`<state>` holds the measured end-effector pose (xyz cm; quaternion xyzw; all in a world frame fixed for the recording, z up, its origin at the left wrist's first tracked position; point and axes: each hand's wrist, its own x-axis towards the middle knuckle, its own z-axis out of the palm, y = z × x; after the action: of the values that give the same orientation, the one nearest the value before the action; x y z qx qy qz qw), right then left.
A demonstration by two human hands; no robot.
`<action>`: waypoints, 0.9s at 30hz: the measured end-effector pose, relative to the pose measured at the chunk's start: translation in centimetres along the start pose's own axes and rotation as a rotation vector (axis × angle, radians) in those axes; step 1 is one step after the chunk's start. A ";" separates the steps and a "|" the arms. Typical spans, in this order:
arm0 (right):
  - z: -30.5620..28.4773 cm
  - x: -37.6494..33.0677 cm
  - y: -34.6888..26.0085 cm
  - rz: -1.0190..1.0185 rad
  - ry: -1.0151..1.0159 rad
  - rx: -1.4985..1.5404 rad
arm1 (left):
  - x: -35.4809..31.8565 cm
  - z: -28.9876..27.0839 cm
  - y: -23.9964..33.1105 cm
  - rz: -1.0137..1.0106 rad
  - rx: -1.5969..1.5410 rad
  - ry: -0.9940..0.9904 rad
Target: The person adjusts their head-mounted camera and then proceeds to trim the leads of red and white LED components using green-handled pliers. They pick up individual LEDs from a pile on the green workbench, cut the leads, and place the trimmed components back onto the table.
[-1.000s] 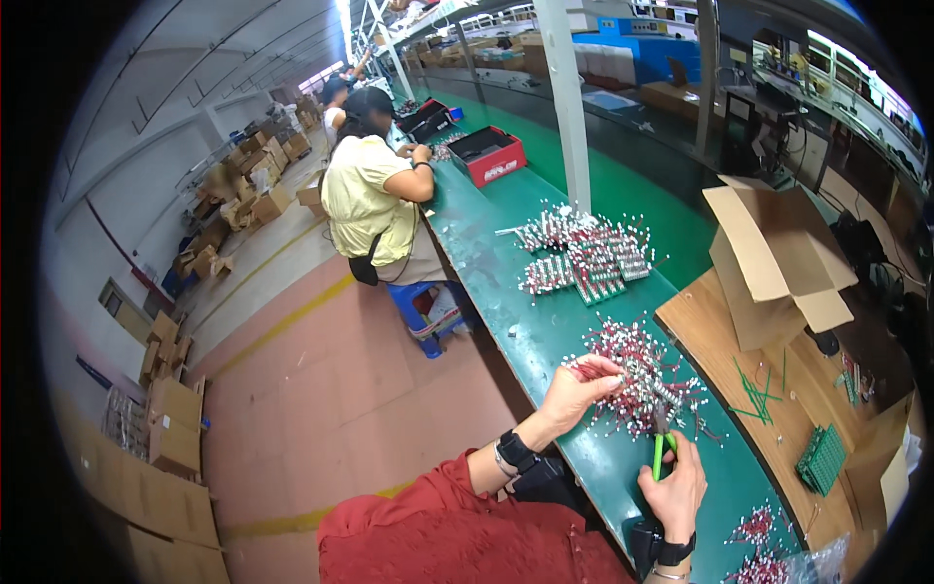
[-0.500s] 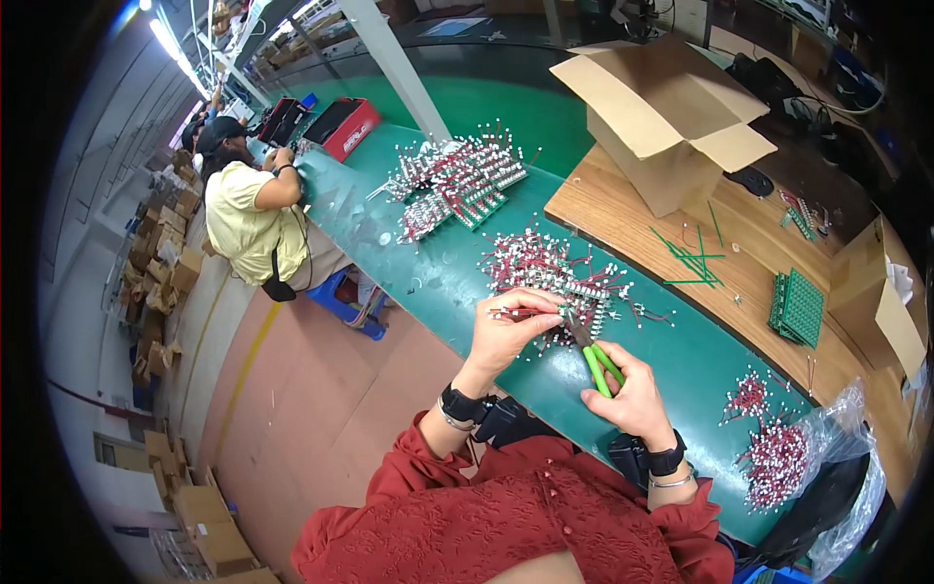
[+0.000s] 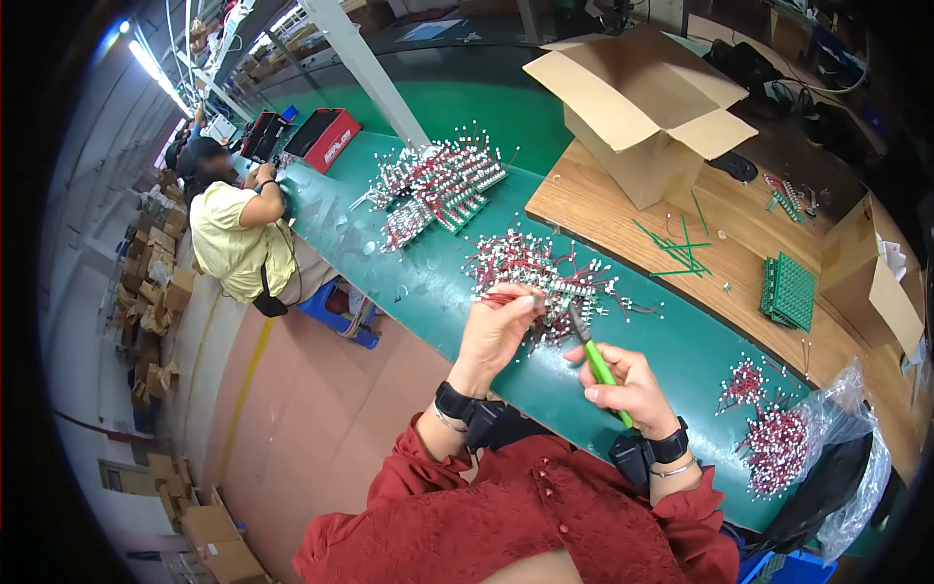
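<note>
While pinching red wires [image 3: 500, 298] between thumb and forefinger of L hand [image 3: 489, 336] at near-left edge of wired-pcs heap [image 3: 506, 258], gripping green-handled cutters [image 3: 601, 368] in R hand [image 3: 630, 384] on near-right side of same heap. L grip: pressed together on wires; small pc at thumb tip too blurred to make out. R grip: thumb and fingers closed round handles, tool nose pointing up toward heap. Can't tell whether blades apart or meeting, nor whether touching anything.

Re progress: judged partway, no exact count poss. Pc in L hand not put down yet. Plenty left, prob, in heap: tangled red wires, white ends, small boards seemingly joined in rows at heap's right side. Beyond heap, to its left, stack of wired boards [image 3: 443, 185], rows apparently whole w/ wires on, so prob also left to do. Nearer than heap, well off to its right, two looser wire clusters [image 3: 776, 443] next to clear plastic bag [image 3: 835, 419]; maybe finished lot, can't confirm. Right of heap, on wooden board [image 3: 584, 195], thin green strips [image 3: 685, 247] lying loose, poss offcuts from work done. Farther right of heap, green panel [image 3: 790, 292] w/o visible wires, role unclear. Beyond heap to right, open carton [image 3: 603, 146], contents not visible.
</note>
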<state>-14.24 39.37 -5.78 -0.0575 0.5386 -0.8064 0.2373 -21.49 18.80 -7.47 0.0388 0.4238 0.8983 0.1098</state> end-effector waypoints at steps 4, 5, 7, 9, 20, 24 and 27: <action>1.0 0.7 -0.5 -0.136 0.464 -0.970 | -0.2 -0.1 0.8 0.059 0.022 0.067; 1.0 0.8 0.1 -0.195 0.543 -1.196 | -0.5 0.5 1.2 0.077 0.066 0.089; 1.3 0.8 0.1 -0.230 0.561 -1.187 | -0.8 0.9 1.8 0.146 0.197 0.119; 1.6 0.7 -0.2 -0.239 0.560 -1.159 | -0.6 0.5 1.8 0.169 0.277 0.085; 1.4 0.7 0.5 -0.255 0.297 -0.661 | -0.6 1.6 1.2 0.309 0.684 -0.050; 0.6 0.5 0.7 -0.184 0.234 -0.626 | -0.3 1.4 1.9 0.295 0.785 -0.116; 0.4 0.2 0.3 -0.099 0.126 -0.466 | -0.1 0.8 2.0 0.281 0.703 -0.191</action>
<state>-14.17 38.83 -5.87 -0.0866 0.7203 -0.6731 0.1437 -21.56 18.14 -5.37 0.2154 0.6839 0.6970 0.0048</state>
